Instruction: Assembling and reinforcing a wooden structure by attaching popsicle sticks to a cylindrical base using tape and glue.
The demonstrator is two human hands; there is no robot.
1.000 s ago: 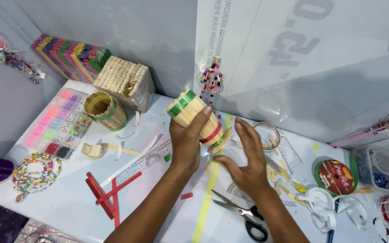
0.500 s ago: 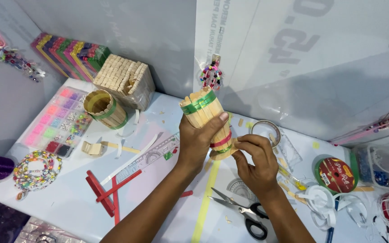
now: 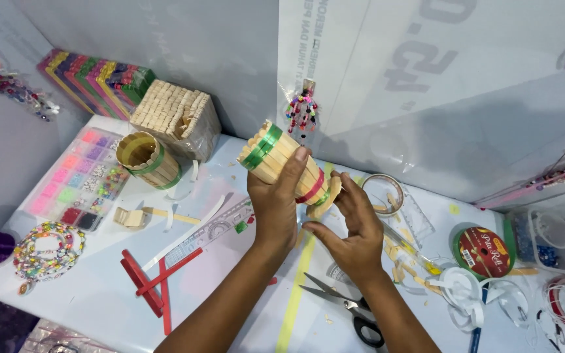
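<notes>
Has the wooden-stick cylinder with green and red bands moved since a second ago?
Yes. The stick cylinder has risen and tilted leftward, away from the scissors, gripped by the left hand.

The pale wooden stick cylinder (image 3: 282, 163) wears a green ribbon band near one end and red and green bands near the other. The flat wooden sticks (image 3: 148, 284) on the white surface (image 3: 99, 301) are red. The scissors (image 3: 354, 310) have black handles.
</notes>
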